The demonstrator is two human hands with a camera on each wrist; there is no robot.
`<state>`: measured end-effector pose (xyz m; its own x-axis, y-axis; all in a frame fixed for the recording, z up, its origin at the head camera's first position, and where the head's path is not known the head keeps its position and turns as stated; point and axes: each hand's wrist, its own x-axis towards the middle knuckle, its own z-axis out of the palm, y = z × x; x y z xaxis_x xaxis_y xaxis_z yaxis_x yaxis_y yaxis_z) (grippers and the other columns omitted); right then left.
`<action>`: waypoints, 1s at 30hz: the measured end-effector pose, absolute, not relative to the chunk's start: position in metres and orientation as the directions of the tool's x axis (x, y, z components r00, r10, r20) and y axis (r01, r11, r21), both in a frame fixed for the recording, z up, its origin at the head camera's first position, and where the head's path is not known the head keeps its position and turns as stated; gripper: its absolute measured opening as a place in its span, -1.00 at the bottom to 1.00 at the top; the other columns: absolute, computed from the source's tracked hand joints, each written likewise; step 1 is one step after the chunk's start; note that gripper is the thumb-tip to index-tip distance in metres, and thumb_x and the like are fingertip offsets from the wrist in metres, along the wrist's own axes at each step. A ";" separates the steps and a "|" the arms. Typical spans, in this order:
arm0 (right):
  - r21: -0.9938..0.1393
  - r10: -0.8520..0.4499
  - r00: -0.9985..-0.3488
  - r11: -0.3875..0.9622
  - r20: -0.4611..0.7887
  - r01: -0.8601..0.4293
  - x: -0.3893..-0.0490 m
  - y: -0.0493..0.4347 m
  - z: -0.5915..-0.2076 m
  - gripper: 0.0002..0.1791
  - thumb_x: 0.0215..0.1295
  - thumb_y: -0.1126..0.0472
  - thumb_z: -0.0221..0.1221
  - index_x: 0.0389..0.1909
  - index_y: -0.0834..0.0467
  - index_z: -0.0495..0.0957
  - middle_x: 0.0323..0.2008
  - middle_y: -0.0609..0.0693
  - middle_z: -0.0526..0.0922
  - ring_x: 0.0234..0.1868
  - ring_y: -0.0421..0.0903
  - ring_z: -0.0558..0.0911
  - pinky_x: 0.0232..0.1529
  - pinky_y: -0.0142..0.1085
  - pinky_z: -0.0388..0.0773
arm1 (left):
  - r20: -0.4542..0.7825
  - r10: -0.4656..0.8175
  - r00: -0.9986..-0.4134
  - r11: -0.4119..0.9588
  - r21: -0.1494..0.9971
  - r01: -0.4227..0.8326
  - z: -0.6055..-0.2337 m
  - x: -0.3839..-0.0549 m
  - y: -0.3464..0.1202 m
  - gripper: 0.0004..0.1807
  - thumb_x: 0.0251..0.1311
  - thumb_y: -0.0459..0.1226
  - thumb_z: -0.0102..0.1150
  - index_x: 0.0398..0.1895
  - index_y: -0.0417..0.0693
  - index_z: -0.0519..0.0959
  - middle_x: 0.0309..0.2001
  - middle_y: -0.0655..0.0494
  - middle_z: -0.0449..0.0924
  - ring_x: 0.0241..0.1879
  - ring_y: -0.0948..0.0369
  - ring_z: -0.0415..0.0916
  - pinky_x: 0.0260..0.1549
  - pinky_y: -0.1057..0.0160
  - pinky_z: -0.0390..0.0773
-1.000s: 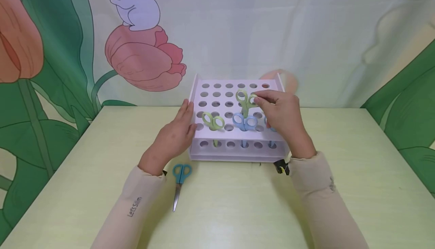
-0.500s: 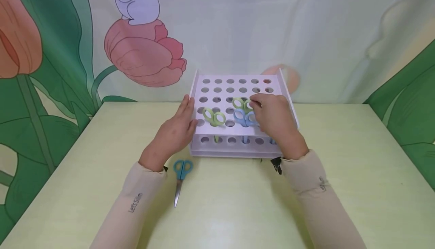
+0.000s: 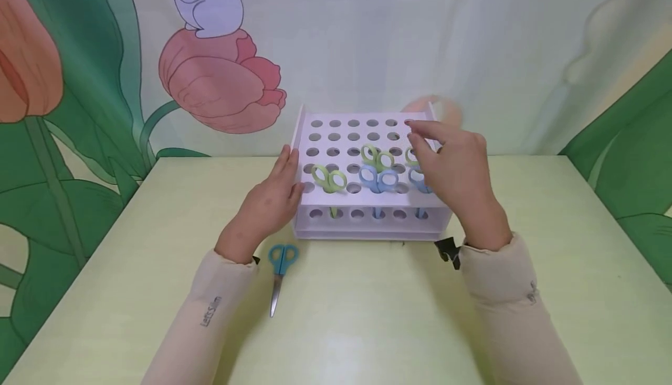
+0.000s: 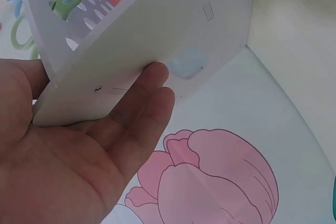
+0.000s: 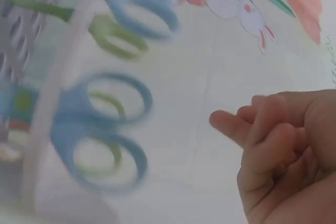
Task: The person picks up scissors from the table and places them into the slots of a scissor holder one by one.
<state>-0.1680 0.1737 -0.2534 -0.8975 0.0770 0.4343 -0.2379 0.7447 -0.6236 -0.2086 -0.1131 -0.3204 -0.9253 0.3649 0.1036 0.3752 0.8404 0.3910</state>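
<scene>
A white rack point(image 3: 336, 198) with rows of round holes stands on the table, several scissors upright in it. Green scissors point(image 3: 370, 153) sit behind light-blue scissors point(image 3: 369, 176) near its middle, and other green scissors point(image 3: 336, 188) stand front left. My left hand point(image 3: 265, 204) rests along the rack's left side, thumb at the front edge; in the left wrist view its fingers point(image 4: 152, 77) lie against the outer wall. Empty, my right hand point(image 3: 457, 169) hovers over the right side, thumb and forefinger apart. Behind it, more blue scissors point(image 3: 418, 186) and green scissors point(image 3: 409, 155) are partly hidden.
Teal-handled scissors point(image 3: 282, 263) lie on the pale yellow table point(image 3: 346, 315), in front of the rack's left corner, blades towards me. A printed curtain point(image 3: 336, 41) with flowers and a rabbit hangs behind the rack.
My right hand lowered the middle green scissors into a hole behind the blue ones, let go and moved off to the right. The left hand stayed against the rack.
</scene>
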 end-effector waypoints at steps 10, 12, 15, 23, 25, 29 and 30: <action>-0.498 0.046 -0.982 0.866 0.185 -0.053 -0.161 0.225 -0.272 -0.33 0.52 -0.12 0.05 0.50 0.15 0.31 0.28 0.26 0.51 0.18 0.32 0.50 0.15 0.21 0.33 | 0.111 0.347 -0.931 0.838 0.410 0.361 -0.324 -0.209 -0.113 -0.26 0.55 -0.18 -0.09 0.62 -0.23 -0.12 0.62 -0.13 -0.23 0.30 -0.20 0.37 0.16 -0.15 0.41; -0.487 -0.001 -0.996 0.872 0.089 -0.045 -0.161 0.232 -0.280 -0.12 0.47 -0.26 0.05 0.61 0.12 0.04 0.40 0.28 0.37 0.33 0.33 0.37 0.24 0.26 0.24 | 0.111 0.346 -0.932 0.835 0.416 0.360 -0.325 -0.209 -0.114 -0.25 0.55 -0.18 -0.09 0.62 -0.21 -0.14 0.62 -0.12 -0.24 0.33 -0.19 0.35 0.17 -0.14 0.41; -0.531 -0.103 -0.995 0.842 0.018 -0.097 -0.165 0.238 -0.292 0.20 0.31 -0.38 0.17 0.64 0.05 -0.34 0.55 0.25 0.06 0.42 0.27 0.26 0.26 0.26 0.23 | 0.116 0.350 -0.930 0.823 0.436 0.364 -0.326 -0.209 -0.115 -0.24 0.55 -0.17 -0.09 0.63 -0.18 -0.17 0.62 -0.10 -0.24 0.36 -0.18 0.30 0.22 -0.14 0.36; -0.594 -0.237 -0.972 0.781 0.005 -0.193 -0.178 0.238 -0.314 0.50 0.05 -0.26 0.47 0.61 0.11 -0.50 0.49 0.21 0.14 0.22 0.14 0.39 0.16 0.14 0.34 | 0.047 0.391 -0.919 0.676 0.663 0.322 -0.332 -0.198 -0.134 -0.11 0.53 -0.08 0.01 0.65 0.05 -0.32 0.63 0.06 -0.23 0.53 0.04 -0.03 0.38 -0.06 0.13; -0.608 -0.238 -0.971 0.772 -0.008 -0.185 -0.178 0.239 -0.314 0.53 0.00 -0.25 0.50 0.61 0.12 -0.49 0.35 0.20 0.34 0.11 0.12 0.46 0.11 0.10 0.37 | 0.040 0.414 -0.909 0.612 0.727 0.311 -0.335 -0.196 -0.140 -0.07 0.51 -0.06 0.07 0.66 0.12 -0.32 0.62 0.07 -0.16 0.47 0.01 0.15 0.32 -0.06 0.27; -0.601 -0.227 -0.973 0.784 -0.041 -0.158 -0.178 0.240 -0.313 0.56 -0.01 -0.27 0.50 0.60 0.11 -0.53 0.17 0.20 0.51 0.04 0.12 0.51 0.11 0.10 0.39 | 0.072 0.425 -0.902 0.452 0.847 0.281 -0.344 -0.193 -0.152 -0.13 0.50 -0.06 0.09 0.66 0.07 -0.18 0.55 -0.04 0.09 0.33 -0.05 0.38 0.22 -0.03 0.40; -0.595 -0.224 -0.974 0.789 -0.048 -0.152 -0.178 0.241 -0.314 0.56 -0.01 -0.28 0.50 0.59 0.12 -0.54 0.15 0.21 0.52 0.03 0.13 0.51 0.11 0.10 0.39 | 0.086 0.415 -0.906 0.405 0.874 0.268 -0.347 -0.192 -0.156 -0.18 0.52 -0.07 0.05 0.66 0.01 -0.12 0.52 -0.09 0.15 0.33 -0.07 0.39 0.22 -0.02 0.41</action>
